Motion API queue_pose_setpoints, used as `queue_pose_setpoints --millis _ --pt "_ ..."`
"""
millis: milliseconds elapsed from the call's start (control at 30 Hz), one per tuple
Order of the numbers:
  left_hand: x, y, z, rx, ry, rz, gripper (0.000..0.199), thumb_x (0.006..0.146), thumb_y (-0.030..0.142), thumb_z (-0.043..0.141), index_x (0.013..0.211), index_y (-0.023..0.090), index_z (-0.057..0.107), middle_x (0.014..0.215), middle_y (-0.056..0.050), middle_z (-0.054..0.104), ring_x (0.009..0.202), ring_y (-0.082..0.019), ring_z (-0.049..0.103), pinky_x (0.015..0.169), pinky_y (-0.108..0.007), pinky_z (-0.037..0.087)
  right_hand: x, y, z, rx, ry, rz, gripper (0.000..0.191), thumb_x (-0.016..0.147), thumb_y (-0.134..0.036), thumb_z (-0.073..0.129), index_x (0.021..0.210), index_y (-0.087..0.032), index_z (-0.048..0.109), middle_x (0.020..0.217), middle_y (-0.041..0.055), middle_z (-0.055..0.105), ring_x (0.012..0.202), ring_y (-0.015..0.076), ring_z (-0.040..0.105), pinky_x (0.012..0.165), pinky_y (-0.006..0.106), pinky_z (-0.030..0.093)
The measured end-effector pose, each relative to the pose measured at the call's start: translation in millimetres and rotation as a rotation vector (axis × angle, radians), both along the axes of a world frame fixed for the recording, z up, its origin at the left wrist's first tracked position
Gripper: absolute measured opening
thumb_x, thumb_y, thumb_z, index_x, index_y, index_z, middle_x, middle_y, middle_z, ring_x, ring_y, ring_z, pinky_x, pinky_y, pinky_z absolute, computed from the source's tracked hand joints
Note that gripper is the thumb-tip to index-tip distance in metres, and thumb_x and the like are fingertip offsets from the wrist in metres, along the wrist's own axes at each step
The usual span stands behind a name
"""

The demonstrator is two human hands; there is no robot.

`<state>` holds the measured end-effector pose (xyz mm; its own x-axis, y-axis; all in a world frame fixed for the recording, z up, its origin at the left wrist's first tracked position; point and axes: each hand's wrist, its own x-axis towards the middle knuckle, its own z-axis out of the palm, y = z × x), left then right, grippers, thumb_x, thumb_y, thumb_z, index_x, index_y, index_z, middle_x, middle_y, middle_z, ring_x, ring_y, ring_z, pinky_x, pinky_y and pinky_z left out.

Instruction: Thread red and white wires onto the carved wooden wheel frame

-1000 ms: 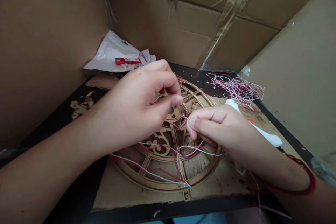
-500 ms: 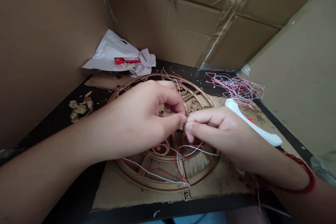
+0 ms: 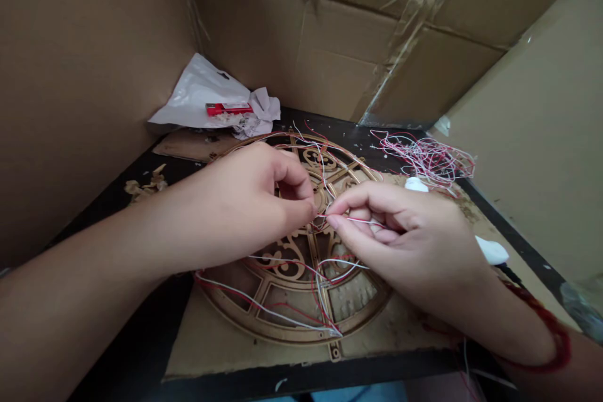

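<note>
A round golden openwork frame (image 3: 264,320) lies on a cardboard sheet, with red and white wires (image 3: 282,321) strung across it. Above its middle, my left hand (image 3: 254,207) pinches the red and white wires between thumb and forefinger. Close by on the right, my right hand (image 3: 400,232) pinches the same wires, which run on under its curled fingers. A short stretch of wire shows between the two sets of fingertips. The frame's left part is hidden under my left hand and forearm.
A tangle of red and white wire (image 3: 428,160) lies at the back right. A white bottle (image 3: 492,251) is partly behind my right hand. At the back left are a white plastic bag (image 3: 193,97), a red lighter (image 3: 229,108) and crumpled paper. Cardboard walls stand around.
My hands have moved slightly apart, my left hand to the left, exposing wire between them. My right hand has turned and now covers more of the white bottle.
</note>
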<state>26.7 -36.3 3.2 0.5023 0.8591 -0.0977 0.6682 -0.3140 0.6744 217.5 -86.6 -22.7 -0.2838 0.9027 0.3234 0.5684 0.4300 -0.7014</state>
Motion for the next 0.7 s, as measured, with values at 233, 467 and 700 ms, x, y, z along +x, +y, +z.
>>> queue_pose_setpoints --millis 233,467,700 --pt "-2.9 3.7 -8.8 0.152 0.122 0.111 0.018 0.079 0.027 0.059 0.065 0.023 0.069 0.07 0.002 0.068 0.06 -0.015 0.06 0.054 -0.029 0.04 5.0 -5.0 -9.8 0.433 -0.42 0.042 0.016 0.088 -0.007 0.061 0.073 -0.014 0.061 0.06 -0.0068 0.045 0.052 0.0071 0.041 0.05 0.026 0.03" --pt "5.5 2.8 -11.3 0.294 0.231 0.006 0.01 0.08 0.019 0.071 0.077 0.026 0.076 0.093 0.0 0.068 0.097 -0.022 0.06 0.087 -0.038 0.044 3.0 -4.0 -20.3 0.486 -0.532 0.11 0.026 0.092 -0.004 0.049 0.073 -0.017 0.058 0.063 -0.0051 0.043 0.055 0.0123 0.04 0.054 0.031 0.03" --pt "4.9 2.0 -20.6 0.35 0.253 -0.066 0.01 0.081 0.018 0.07 0.073 0.022 0.075 0.088 -0.001 0.068 0.09 -0.02 0.059 0.084 -0.037 0.043 2.5 -8.6 -18.0 0.517 -0.557 0.117 0.026 0.096 -0.006 0.048 0.074 -0.019 0.055 0.065 -0.005 0.042 0.056 0.0132 0.039 0.056 0.031 0.031"
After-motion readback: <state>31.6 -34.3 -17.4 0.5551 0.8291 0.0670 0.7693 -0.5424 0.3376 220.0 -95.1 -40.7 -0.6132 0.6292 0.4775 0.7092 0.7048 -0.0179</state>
